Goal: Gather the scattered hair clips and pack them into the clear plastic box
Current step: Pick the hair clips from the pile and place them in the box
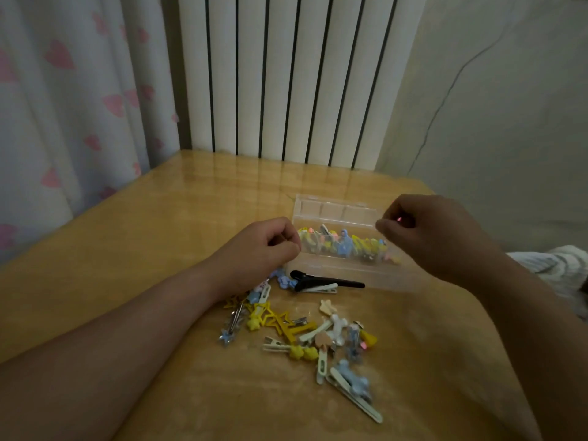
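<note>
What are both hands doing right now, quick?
Left hand: fingers curled at the end of the clear box; grip cannot be told.
Right hand: pinching a small pink thing.

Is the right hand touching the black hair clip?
Apart. Head view: the right hand is up at the clear box; box wall shows between it and the black hair clip.

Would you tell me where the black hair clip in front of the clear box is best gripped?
Judging by its pose, pinch the black hair clip at its thicker left end, coming from above: the clear plastic box stands close behind, a white clip lies against its near side, and its right end tapers thin.
</note>
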The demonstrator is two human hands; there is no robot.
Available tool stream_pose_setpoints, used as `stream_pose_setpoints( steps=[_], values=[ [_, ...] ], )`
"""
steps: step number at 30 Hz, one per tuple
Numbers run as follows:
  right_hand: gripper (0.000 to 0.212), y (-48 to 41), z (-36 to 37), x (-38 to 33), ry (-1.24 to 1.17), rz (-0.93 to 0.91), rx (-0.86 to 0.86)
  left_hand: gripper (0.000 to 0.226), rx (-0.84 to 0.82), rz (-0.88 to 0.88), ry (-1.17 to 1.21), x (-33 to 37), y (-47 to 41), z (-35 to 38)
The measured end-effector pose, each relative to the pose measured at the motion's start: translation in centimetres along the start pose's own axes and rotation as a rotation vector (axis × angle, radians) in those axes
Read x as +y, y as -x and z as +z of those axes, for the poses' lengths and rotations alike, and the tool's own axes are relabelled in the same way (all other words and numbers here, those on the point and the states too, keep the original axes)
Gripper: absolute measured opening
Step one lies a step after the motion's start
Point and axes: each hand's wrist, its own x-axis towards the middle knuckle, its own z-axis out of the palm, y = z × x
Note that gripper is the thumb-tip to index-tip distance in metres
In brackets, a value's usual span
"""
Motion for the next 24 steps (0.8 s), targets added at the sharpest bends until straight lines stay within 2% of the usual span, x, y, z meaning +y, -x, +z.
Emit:
stream_pose_setpoints(
  steps=[3, 8, 13, 18, 24],
  values=[
    [0.017, 1.2, -0.3, -3.2, -0.053, -0.084, -0.235, 0.013, 0.003, 0.0, -0.01, 0.1, 0.1, 0.0],
    [0.02, 2.6, 1.1, -5.8, 0.082, -0.145, -0.539, 0.01, 0.003, 0.003, -0.017, 0.0, 0.0, 0.0],
    [0.034, 3.2, 2.0, -6.9, 0.258, -0.167, -0.548, 0.011, 0.008, 0.004, -0.025, -0.2, -0.1, 0.0],
    [0.023, 3.3, 2.1, -7.2, 0.205, -0.18, -0.597, 0.011, 0.001, 0.009, -0.026, -0.2, 0.0, -0.1],
    [0.024, 3.1, 2.1, -6.7, 0.143, -0.209, -0.624, 0.011, -0.001, 0.013, -0.031, -0.1, 0.0, -0.1]
  ],
)
